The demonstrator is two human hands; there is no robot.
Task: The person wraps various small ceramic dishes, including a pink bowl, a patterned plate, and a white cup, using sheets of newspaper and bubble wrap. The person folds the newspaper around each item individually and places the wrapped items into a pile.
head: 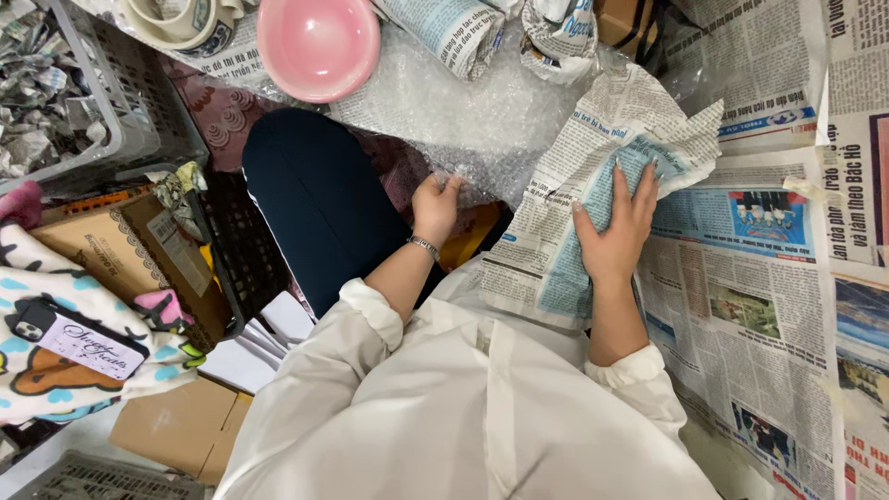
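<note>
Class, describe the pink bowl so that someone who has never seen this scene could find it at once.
Start at the sheet of bubble wrap spread ahead of the person's knees. At its far left edge, beside a white cup, sits the pink bowl. It is the only bare, round, plain pink thing there; its neighbours to the right are bundles wrapped in newspaper.
</note>
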